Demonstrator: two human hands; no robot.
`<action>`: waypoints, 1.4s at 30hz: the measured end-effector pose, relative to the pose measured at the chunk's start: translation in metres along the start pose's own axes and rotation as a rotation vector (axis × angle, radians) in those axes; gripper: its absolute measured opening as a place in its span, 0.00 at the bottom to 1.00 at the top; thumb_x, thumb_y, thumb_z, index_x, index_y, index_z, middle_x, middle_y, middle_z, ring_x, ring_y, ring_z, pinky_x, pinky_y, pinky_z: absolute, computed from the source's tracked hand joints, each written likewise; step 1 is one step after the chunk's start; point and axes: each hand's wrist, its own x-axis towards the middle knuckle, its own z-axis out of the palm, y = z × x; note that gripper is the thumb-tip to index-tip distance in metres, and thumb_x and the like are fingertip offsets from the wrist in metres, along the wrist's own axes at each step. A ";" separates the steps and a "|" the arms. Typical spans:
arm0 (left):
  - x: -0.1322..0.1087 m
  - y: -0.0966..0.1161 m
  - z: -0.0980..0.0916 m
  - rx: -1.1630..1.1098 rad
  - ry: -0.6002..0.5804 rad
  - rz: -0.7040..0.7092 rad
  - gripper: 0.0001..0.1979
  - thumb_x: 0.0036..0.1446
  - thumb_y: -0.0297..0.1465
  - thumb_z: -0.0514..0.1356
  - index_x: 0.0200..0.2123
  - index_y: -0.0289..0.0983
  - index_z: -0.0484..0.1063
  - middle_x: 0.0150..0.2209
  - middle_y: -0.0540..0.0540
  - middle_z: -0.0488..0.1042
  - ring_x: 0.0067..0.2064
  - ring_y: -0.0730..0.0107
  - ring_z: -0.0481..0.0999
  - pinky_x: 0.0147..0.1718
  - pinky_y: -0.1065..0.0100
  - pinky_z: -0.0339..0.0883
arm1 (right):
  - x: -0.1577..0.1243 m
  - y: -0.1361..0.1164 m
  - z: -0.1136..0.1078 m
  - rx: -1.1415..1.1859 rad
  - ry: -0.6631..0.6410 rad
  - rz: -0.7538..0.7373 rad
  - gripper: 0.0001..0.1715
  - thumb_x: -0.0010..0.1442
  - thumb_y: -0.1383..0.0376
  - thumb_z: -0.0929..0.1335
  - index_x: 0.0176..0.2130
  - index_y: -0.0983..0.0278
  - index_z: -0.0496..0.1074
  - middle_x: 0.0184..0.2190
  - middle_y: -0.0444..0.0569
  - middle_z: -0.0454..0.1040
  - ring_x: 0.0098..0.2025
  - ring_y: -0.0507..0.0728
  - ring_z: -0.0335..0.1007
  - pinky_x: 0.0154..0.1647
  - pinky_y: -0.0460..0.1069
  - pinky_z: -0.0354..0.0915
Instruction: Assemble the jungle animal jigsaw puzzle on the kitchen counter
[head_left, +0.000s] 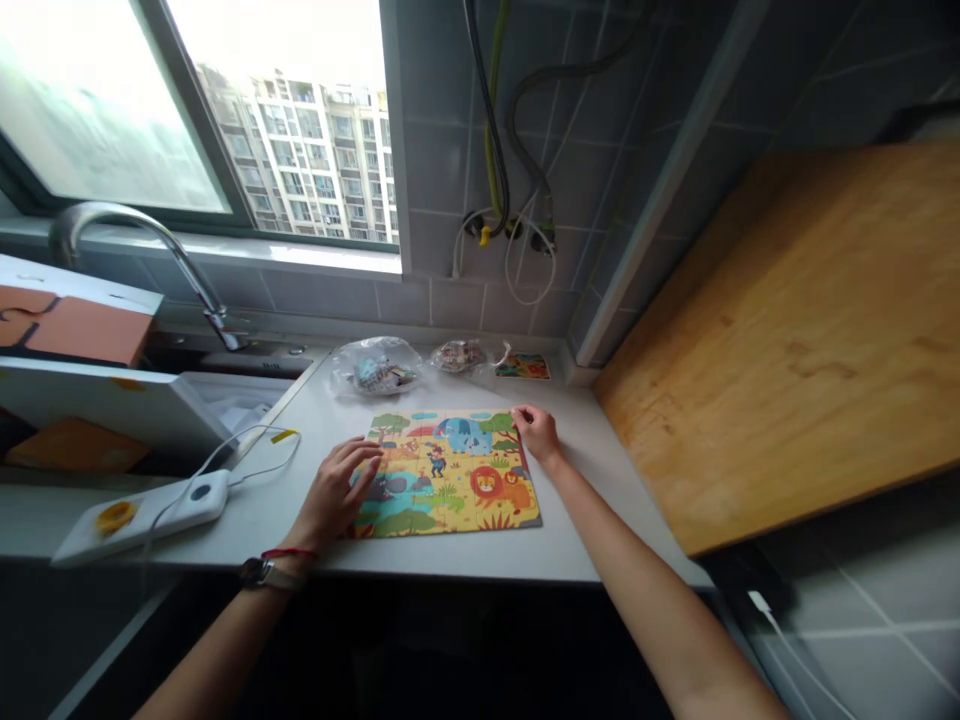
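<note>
A jigsaw puzzle [450, 475] with lions, elephants and trees lies flat on the white counter [277, 500], its pieces fitted together. My left hand [337, 490] rests over its left edge, fingers spread and holding nothing. At the upper right corner of the puzzle, my right hand [536, 432] has its fingers pressed together by the edge; whatever they pinch, if anything, is too small to make out. Behind the puzzle lie a clear bag of pieces [382, 370], a smaller bag of pieces [457, 356] and a small picture card [523, 367].
A white power strip [142, 515] with a cable lies at the left, near the sink and its curved faucet [150, 225]. Boxes [82, 320] stand over the sink. A large wooden board [810, 340] leans at the right. Cables hang on the tiled wall.
</note>
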 end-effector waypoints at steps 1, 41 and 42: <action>0.000 0.003 -0.002 0.002 0.009 0.000 0.14 0.72 0.37 0.54 0.43 0.38 0.79 0.48 0.40 0.82 0.56 0.53 0.77 0.59 0.49 0.72 | 0.000 0.002 0.000 0.006 -0.006 0.003 0.14 0.72 0.55 0.68 0.47 0.63 0.77 0.47 0.50 0.79 0.42 0.56 0.77 0.45 0.53 0.76; -0.005 0.005 -0.004 -0.036 -0.115 -0.079 0.11 0.71 0.39 0.57 0.41 0.42 0.77 0.50 0.43 0.80 0.53 0.54 0.78 0.52 0.52 0.72 | -0.008 -0.007 0.003 -0.086 -0.019 -0.111 0.18 0.66 0.52 0.69 0.35 0.63 0.80 0.34 0.52 0.80 0.36 0.59 0.77 0.38 0.53 0.73; -0.005 0.005 -0.004 -0.037 -0.124 -0.066 0.11 0.70 0.39 0.57 0.41 0.42 0.77 0.50 0.43 0.80 0.54 0.54 0.77 0.53 0.53 0.72 | -0.012 -0.014 0.002 -0.139 -0.033 -0.168 0.18 0.67 0.53 0.68 0.36 0.62 0.80 0.37 0.54 0.80 0.41 0.61 0.77 0.44 0.56 0.74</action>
